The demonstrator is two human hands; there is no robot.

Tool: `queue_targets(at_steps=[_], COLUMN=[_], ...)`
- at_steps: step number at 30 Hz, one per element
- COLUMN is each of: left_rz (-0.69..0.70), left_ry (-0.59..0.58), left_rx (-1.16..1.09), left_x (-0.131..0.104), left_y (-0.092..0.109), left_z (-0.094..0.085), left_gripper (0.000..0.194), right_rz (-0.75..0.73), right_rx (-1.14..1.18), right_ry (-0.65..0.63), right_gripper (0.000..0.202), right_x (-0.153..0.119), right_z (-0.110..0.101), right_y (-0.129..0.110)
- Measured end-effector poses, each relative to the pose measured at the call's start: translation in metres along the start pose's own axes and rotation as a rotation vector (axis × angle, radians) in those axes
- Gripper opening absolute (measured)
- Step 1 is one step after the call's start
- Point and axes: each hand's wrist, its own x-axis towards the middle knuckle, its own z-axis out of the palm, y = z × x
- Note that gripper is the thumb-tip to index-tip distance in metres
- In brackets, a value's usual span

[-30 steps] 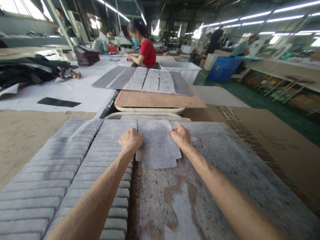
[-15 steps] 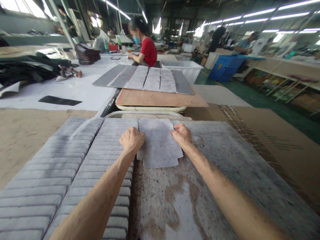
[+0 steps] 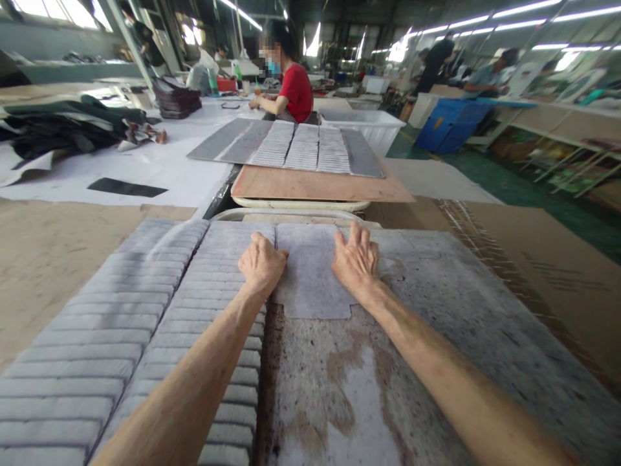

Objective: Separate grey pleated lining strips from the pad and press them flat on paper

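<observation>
A light grey felt-like fabric piece with notched lower corners lies flat on a stained grey board. My left hand is closed at its left edge, thumb and fingers pinched there; the fingertips are partly hidden. At the right edge rests my right hand, its fingers spread and the thumb side touching the fabric. Left of the piece, two columns of overlapping grey fabric pieces run along the board, and my left forearm passes over the nearer column.
Beyond the board are a wooden panel and a grey sheet bearing more fabric columns. A person in a red top sits behind them. Flattened cardboard lies to the right, dark material at the far left.
My right hand has gone from pinching the piece's upper right edge to resting there with fingers spread. The piece lies flatter. The view has shifted slightly.
</observation>
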Motion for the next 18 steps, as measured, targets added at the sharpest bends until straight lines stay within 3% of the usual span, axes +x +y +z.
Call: queue_targets(at_steps=[6,12,15,18], left_rz=[-0.016,-0.001,0.011,0.051], left_ry=[-0.002,0.052,0.142,0.338], left_rx=[-0.034,-0.172,-0.296,-0.449], left_x=[0.0,0.002,0.002,-0.015], left_y=[0.0,-0.002,-0.009,-0.035], left_z=[0.002,0.001,-0.017,-0.05], left_gripper=[0.044,0.036,0.023,0.016], right_rz=[-0.408,-0.415,-0.407,-0.451], right_rx=[0.033,0.064,0.028,0.033], right_ry=[0.021,-0.069,-0.059,0.024], right_gripper=[0.035,0.049,0.047,0.042], right_x=[-0.024,-0.048,-0.044,-0.042], right_z=[0.004,0.028,0.031,0.029], right_y=[-0.02,-0.03,-0.026,-0.021])
